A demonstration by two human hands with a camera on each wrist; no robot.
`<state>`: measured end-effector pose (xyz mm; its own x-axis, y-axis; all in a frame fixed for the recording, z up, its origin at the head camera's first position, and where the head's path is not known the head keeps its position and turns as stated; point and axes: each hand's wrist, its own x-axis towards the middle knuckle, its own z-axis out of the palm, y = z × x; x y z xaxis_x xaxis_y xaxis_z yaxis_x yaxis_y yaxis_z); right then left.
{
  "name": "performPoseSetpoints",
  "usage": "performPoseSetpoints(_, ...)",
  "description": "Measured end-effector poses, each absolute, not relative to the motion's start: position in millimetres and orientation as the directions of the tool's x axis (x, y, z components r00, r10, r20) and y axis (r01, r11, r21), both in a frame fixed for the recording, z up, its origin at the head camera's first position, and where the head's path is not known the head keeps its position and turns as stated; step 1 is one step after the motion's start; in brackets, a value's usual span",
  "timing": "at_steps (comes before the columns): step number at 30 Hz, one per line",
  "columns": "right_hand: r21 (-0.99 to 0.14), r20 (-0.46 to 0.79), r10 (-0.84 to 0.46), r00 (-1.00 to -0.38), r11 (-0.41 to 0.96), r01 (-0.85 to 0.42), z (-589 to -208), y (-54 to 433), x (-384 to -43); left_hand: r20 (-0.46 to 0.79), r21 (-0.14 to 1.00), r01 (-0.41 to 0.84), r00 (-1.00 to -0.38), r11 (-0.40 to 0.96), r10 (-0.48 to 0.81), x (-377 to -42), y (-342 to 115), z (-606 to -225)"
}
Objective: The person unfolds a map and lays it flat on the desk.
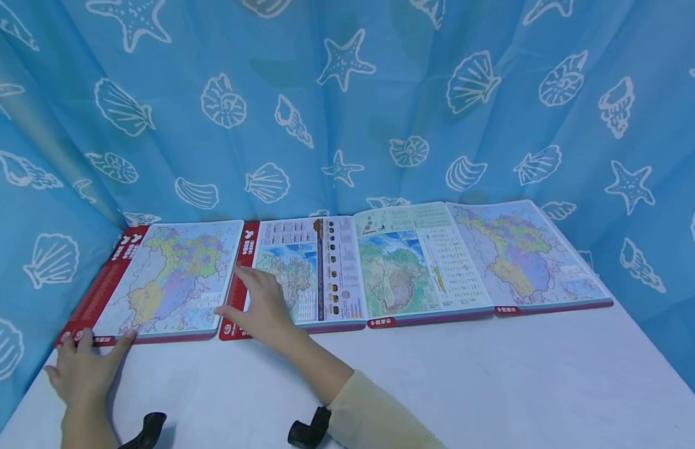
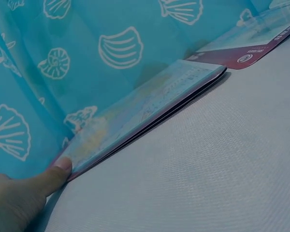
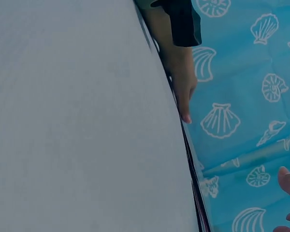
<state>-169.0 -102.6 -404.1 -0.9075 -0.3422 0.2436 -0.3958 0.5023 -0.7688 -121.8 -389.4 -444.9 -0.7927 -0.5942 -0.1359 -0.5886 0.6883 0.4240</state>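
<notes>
At the left end of a row of printed maps lies a stack of maps (image 1: 179, 280), its red margins fanned out on the left side. My left hand (image 1: 86, 371) is at the stack's near left corner, fingers spread over the red margin and thumb on the front edge. In the left wrist view the thumb of this left hand (image 2: 19, 198) lies on the corner. My right hand (image 1: 263, 305) reaches over the red margin of a second map stack (image 1: 291, 274), thumb and fingers apart with nothing between them. Its thumb tip overlaps the first stack's right edge.
Farther right lie a green relief map (image 1: 394, 274) and a coloured map (image 1: 510, 255), overlapping in the row. Behind them hangs a blue curtain (image 1: 347, 112) with white shells and starfish. All the maps lie on a white tabletop (image 1: 493, 380).
</notes>
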Motion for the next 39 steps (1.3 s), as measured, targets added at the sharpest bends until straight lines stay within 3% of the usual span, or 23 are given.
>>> performPoseSetpoints(4,-0.779,0.22,-0.322,-0.921,0.51,-0.365,-414.1,-110.1,-168.0,-0.14,0.42,-0.596,-0.788,0.684,-0.6,-122.2,-388.7,-445.5)
performPoseSetpoints(11,-0.701,0.212,-0.353,-0.911,0.594,-0.394,-432.1,-120.9,-166.4,-0.148,0.415,-0.611,-0.776,0.674,-0.613,-123.3,-388.5,-447.4)
performPoseSetpoints(18,-0.735,0.123,-0.379,-0.917,0.586,-0.341,-441.3,-125.7,-167.5,-0.163,0.41,-0.614,-0.777,0.674,-0.608,-123.2,-389.3,-447.1)
performPoseSetpoints(23,-0.68,0.096,-0.398,-0.912,0.643,-0.352,-444.0,-129.0,-168.8,-0.175,0.4,-0.617,-0.778,0.678,-0.604,-122.8,-390.4,-445.6)
performPoseSetpoints(35,-0.534,0.056,-0.551,-0.833,0.688,-0.491,-438.8,-139.9,-167.5,-0.16,0.439,-0.623,-0.763,0.647,-0.626,-124.2,-391.7,-448.0)
performPoseSetpoints(39,-0.589,0.058,-0.566,-0.823,0.646,-0.486,-435.7,-140.3,-165.3,-0.146,0.447,-0.622,-0.76,0.643,-0.633,-123.7,-391.3,-447.8)
